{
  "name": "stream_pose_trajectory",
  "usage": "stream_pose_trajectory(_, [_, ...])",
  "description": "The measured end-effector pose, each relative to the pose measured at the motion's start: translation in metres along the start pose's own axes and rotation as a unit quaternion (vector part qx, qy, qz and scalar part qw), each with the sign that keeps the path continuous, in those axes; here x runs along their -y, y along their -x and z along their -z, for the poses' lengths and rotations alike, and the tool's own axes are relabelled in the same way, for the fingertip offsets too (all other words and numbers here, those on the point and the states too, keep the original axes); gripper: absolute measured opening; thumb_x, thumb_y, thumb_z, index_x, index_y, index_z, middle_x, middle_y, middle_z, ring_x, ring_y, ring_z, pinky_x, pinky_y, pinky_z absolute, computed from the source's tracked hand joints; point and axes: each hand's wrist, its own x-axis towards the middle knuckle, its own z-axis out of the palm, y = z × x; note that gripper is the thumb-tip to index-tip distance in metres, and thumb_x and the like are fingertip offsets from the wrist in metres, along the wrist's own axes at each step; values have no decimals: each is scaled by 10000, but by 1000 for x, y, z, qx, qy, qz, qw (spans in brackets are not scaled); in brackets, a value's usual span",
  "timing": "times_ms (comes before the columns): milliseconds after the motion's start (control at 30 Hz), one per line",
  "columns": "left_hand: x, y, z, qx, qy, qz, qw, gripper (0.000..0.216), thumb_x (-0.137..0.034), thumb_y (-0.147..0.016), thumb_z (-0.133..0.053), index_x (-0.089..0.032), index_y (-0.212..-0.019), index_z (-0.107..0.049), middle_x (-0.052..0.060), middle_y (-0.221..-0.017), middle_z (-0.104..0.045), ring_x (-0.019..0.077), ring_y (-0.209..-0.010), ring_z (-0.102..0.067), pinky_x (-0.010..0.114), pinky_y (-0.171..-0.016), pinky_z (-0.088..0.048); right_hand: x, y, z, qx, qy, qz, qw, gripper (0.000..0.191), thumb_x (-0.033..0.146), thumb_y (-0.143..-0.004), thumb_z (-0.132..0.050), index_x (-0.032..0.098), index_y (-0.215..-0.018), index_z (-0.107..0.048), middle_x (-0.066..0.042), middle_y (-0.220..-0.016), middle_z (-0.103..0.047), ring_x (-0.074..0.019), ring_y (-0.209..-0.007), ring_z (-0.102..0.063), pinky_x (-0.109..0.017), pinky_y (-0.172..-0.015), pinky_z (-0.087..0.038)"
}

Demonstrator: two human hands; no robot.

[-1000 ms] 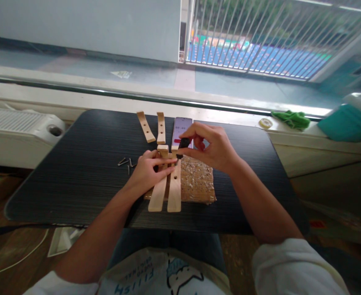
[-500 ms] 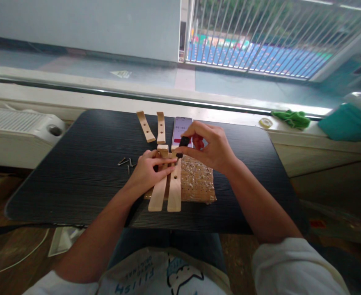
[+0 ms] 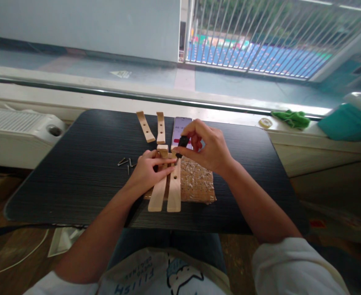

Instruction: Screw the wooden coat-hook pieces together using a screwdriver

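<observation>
Two pale wooden slats (image 3: 174, 190) lie side by side across a perforated wooden board (image 3: 197, 183) on the black table (image 3: 76, 172). My left hand (image 3: 146, 170) rests on the slats' far ends, fingers stretched flat and pressing them down. My right hand (image 3: 209, 146) pinches a small black-handled tool (image 3: 183, 143), its tip pointing down at the far end of the right slat. Several dark screws (image 3: 125, 162) lie just left of my left hand.
Two more curved wooden slats (image 3: 152, 127) lie farther back on the table, beside a phone (image 3: 180, 125) with a lit screen. A white radiator (image 3: 20, 131) stands at the left. A green cloth (image 3: 293, 119) and a tape roll (image 3: 265, 123) sit on the sill at right.
My right hand has shifted slightly, turning the black tool between its fingers. My left hand and the slats have stayed in place.
</observation>
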Motion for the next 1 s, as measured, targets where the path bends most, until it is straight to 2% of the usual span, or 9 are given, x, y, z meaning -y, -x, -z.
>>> stream_pose_trajectory(100, [0,1,0,-2,-2,-2,1000,236,-294,-796,-730,-301,-1030,-756,52,-1038,-665,252,-992,-542,481,-963,-460,-1,0,-2,-8,-14,34,999,204,283,-790,-675,200,-911,-534,52,-733,-551,-56,-569,-439,-238,-560,-373])
stream_pose_trajectory(200, [0,1,0,-5,-3,0,1000,235,-286,-798,-730,-303,-1031,-755,49,-1027,-659,242,-965,-541,470,-943,-471,-2,1,-4,-10,-8,67,998,158,305,-825,-653,200,-867,-542,44,-727,-544,-64,-593,-448,-243,-573,-377])
stream_pose_trajectory(300, [0,0,-1,-6,2,-1,1000,234,-286,-798,-729,-300,-1031,-755,51,-1036,-657,240,-964,-538,474,-948,-467,-3,0,-2,-4,2,69,998,171,339,-837,-641,194,-845,-550,37,-720,-545,-74,-609,-458,-248,-581,-380])
stream_pose_trajectory(400, [-1,0,0,-3,1,2,1000,231,-286,-794,-732,-295,-1023,-758,52,-1046,-658,247,-982,-539,483,-968,-457,-2,0,6,28,5,77,997,156,333,-853,-610,183,-875,-573,27,-741,-565,-74,-615,-470,-248,-588,-387])
stream_pose_trajectory(600, [-3,0,1,0,-1,6,1000,232,-290,-795,-726,-291,-1025,-758,42,-1057,-664,236,-977,-545,453,-962,-469,-2,-3,23,91,-2,101,991,150,205,-849,-565,153,-985,-604,-10,-853,-639,-72,-665,-519,-239,-624,-420])
stream_pose_trajectory(800, [-2,-1,1,4,-2,7,1000,232,-310,-801,-715,-288,-1028,-758,43,-1056,-665,240,-994,-540,464,-977,-455,-6,-4,25,107,-35,94,989,158,179,-846,-575,156,-1000,-602,-37,-1002,-684,-48,-622,-486,-236,-624,-435])
stream_pose_trajectory(867, [-2,-1,1,3,-2,7,1000,233,-306,-799,-718,-289,-1028,-758,45,-1057,-664,244,-996,-541,466,-974,-452,-6,-3,24,108,-46,90,989,164,175,-848,-579,159,-1010,-600,-30,-996,-694,-38,-599,-480,-229,-614,-431])
stream_pose_trajectory(1000, [-2,-1,1,4,-4,5,1000,226,-293,-801,-716,-296,-1023,-759,42,-1057,-666,242,-985,-543,457,-959,-457,-4,-1,23,109,-55,66,990,184,163,-845,-593,151,-1029,-604,9,-838,-679,-29,-553,-473,-205,-567,-404])
